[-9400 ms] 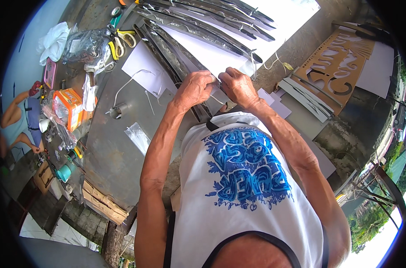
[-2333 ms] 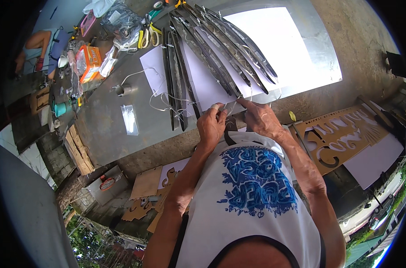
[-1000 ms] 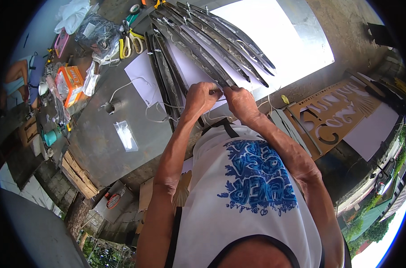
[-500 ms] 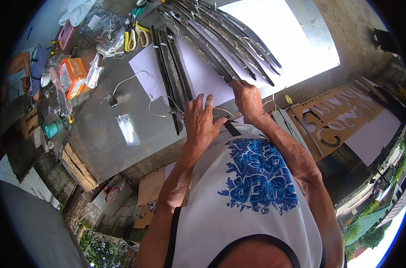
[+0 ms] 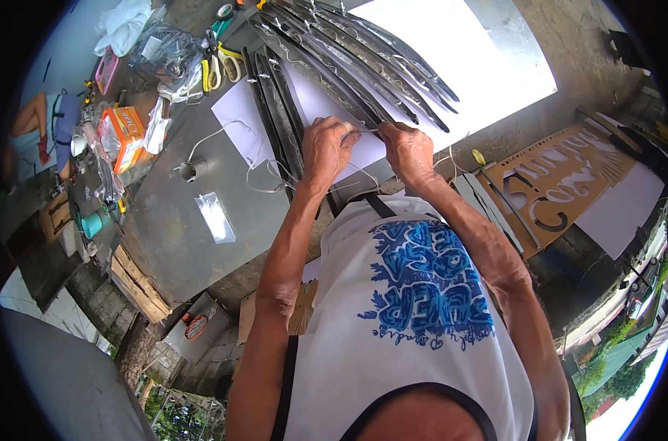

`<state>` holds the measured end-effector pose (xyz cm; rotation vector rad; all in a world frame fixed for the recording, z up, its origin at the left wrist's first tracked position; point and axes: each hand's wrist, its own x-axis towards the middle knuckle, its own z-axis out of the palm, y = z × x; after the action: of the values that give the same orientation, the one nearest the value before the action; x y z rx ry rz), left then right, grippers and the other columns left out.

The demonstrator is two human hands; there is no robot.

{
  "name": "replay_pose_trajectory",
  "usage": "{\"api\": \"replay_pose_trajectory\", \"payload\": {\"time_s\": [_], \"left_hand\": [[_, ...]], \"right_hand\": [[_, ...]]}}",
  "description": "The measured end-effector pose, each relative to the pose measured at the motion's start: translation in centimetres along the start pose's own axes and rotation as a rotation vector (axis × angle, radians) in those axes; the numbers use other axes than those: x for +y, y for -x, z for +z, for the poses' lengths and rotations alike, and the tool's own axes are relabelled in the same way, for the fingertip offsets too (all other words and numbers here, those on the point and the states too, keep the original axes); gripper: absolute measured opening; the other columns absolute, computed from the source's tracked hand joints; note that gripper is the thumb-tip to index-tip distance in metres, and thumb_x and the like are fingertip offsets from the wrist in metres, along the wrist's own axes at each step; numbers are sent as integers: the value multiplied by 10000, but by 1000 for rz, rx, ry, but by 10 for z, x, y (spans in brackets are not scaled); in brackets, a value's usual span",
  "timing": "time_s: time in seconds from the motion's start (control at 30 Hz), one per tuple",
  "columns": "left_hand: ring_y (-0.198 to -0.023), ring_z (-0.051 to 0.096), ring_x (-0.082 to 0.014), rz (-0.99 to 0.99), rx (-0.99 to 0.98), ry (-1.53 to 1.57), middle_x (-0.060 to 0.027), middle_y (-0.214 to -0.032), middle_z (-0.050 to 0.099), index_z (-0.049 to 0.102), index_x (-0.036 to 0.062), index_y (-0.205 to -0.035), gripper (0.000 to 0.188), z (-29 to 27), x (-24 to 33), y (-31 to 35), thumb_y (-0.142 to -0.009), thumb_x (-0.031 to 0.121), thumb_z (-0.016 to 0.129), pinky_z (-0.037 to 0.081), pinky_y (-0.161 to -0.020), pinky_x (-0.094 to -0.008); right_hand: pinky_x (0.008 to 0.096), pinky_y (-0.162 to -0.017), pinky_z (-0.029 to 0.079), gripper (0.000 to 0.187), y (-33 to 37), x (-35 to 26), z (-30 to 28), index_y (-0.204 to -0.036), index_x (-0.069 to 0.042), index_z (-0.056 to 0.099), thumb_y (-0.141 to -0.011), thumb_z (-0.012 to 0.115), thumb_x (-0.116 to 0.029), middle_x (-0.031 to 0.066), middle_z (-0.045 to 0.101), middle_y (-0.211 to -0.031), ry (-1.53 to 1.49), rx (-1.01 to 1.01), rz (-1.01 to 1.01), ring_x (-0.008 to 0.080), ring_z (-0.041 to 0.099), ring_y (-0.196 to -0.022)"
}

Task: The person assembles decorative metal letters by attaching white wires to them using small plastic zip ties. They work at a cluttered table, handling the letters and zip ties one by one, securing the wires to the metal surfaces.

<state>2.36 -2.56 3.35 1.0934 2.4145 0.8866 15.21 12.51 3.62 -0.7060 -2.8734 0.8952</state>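
From where I stand, a thin pale strand of wire (image 5: 368, 131) stretches between the worker's two bare hands, just off the near tip of a long, dark, gently curved strip (image 5: 349, 100). The left hand (image 5: 327, 149) has its fingers curled in, thumb and forefinger seemingly pinched on one end of the strand. The right hand (image 5: 409, 153) is drawn closed too, its fingertips appearing to nip the other end; whether they also touch the strip, I can't tell.

That strip lies among a fanned-out group of dark curved strips (image 5: 400, 87) on a large white sheet (image 5: 488, 55) spread over a grey metal tabletop (image 5: 176, 261). Pale wavy wire runs along several of them, so that part looks largely done, I'd judge. What looks unfinished is the near ends: off the narrower dark strips (image 5: 284, 103) to the left, a loose whitish wire loop (image 5: 259, 189) curls across the metal, apparently unfastened. (A flat clear packet of pale slivers (image 5: 215, 218) lies within easy reach, beside nobody's fingers.) Yellow-handled scissors (image 5: 207, 73) rest farther up the table, apart from both hands.
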Motion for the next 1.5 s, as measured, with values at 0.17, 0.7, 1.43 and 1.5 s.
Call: {"api": "replay_pose_trajectory", "payload": {"time_s": [0.17,0.7,1.43,1.5], "left_hand": [[-770,745,-325,-266,-160,316,-158,-899,773,749,-11,-1088,263,2,2,4,-878,143,784,584,-749,-371],[-811,697,-366,302,-27,-30,-145,-901,713,681,0,-936,151,-27,52,-40,-912,138,739,558,-702,-428],[-613,602,-270,168,-120,-56,-118,-716,594,805,93,-1065,232,-19,9,-41,-878,32,682,500,-626,-398],[-610,597,-270,183,-116,0,-114,-720,594,805,87,-1053,192,-21,13,-41,-877,76,729,501,-628,-399]], "right_hand": [[476,-640,564,148,0,2,-4,-1004,-143,744,-906,634,-130,115,741,-861,-4,20,24,366,723,-745],[465,-630,553,127,7,14,-10,-1010,-157,762,-930,665,-170,91,749,-857,-35,114,66,349,718,-712],[385,-615,587,234,21,-6,-55,-1158,-8,720,-935,654,14,140,699,-832,-371,22,7,263,718,-666],[372,-640,604,244,20,-9,-74,-1163,1,732,-931,659,25,161,738,-887,-614,-17,206,246,747,-704]]}}
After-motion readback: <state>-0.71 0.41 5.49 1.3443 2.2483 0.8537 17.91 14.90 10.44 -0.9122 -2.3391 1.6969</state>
